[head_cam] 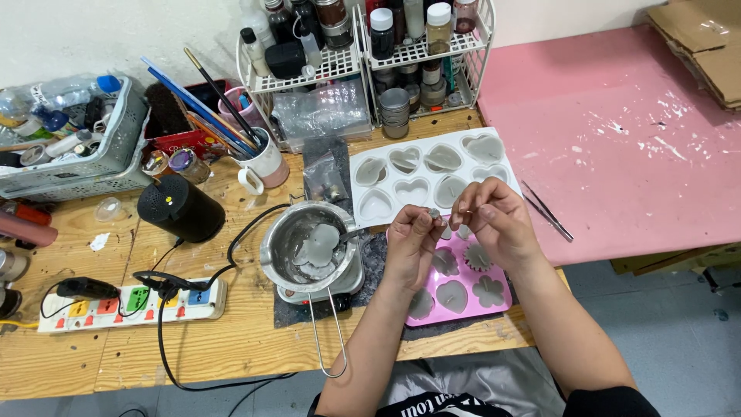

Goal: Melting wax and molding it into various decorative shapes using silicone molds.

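My left hand (pixel 411 241) and my right hand (pixel 494 218) meet over the near edge of a white heart-cavity mould (pixel 421 179). Between the fingertips of both is a small wick with a round metal base (pixel 435 214); the left pinches the base, the right the other end. Under the hands lies a pink mould (pixel 461 287) with flower and heart cavities, several holding pale wax. To the left a metal melting pot (pixel 309 245) with lumps of grey wax sits on a small heater.
Tweezers (pixel 546 210) lie on the pink board (pixel 617 131) at right. A black cylinder (pixel 181 207), a power strip (pixel 131 303) with cords, a mug of brushes (pixel 262 162), a wire rack of bottles (pixel 370 46) and a grey basket (pixel 77 147) crowd the wooden table (pixel 231 340).
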